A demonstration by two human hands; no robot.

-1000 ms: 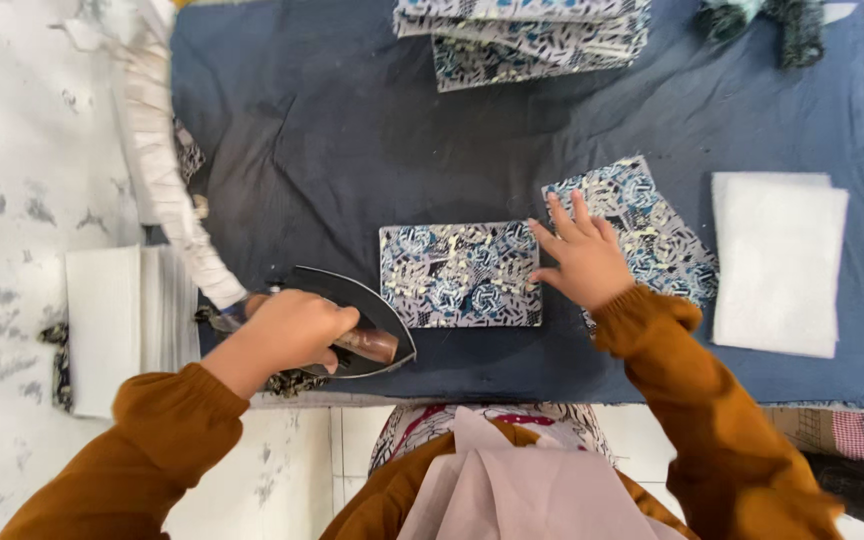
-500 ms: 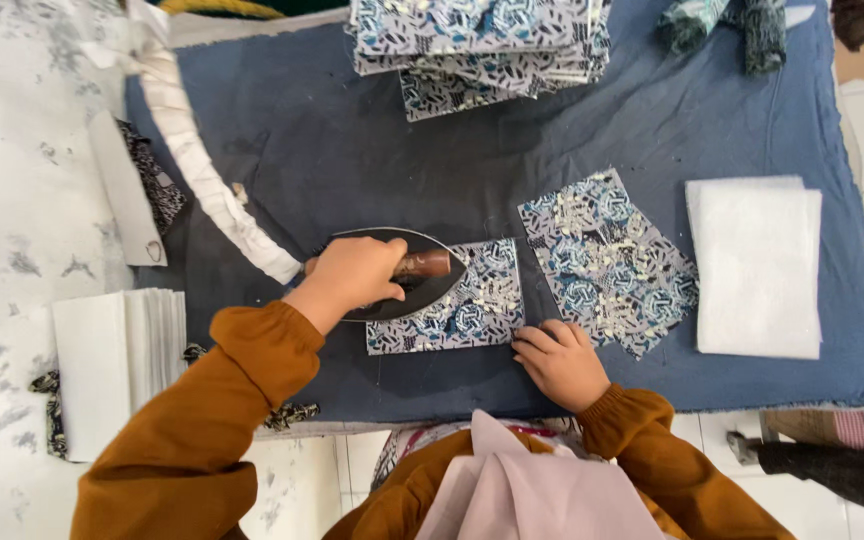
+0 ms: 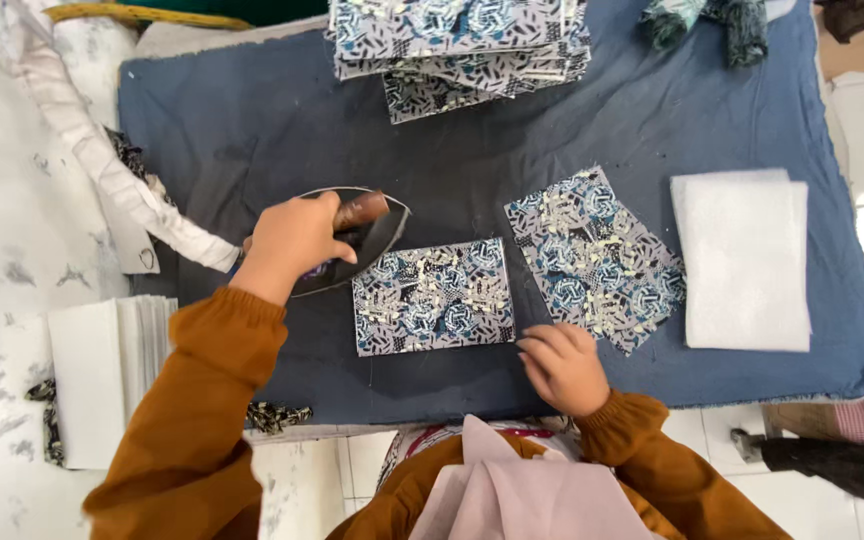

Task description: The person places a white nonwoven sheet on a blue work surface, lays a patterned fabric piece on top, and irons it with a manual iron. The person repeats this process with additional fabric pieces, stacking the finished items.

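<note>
A stack of patterned cloth pieces [image 3: 457, 45] is laid at the far edge of the blue table cover [image 3: 252, 120]. A folded white sheet [image 3: 744, 258] is placed on the cover's right side, and a dark green rag [image 3: 707, 22] is bunched at its far right corner. A pile of white sheets [image 3: 102, 378] is kept off the cover's left edge.

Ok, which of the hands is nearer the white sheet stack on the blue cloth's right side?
Right. The right hand rests at the cloth's near edge, left of the white sheet stack. The left hand grips the iron, much farther left.
</note>
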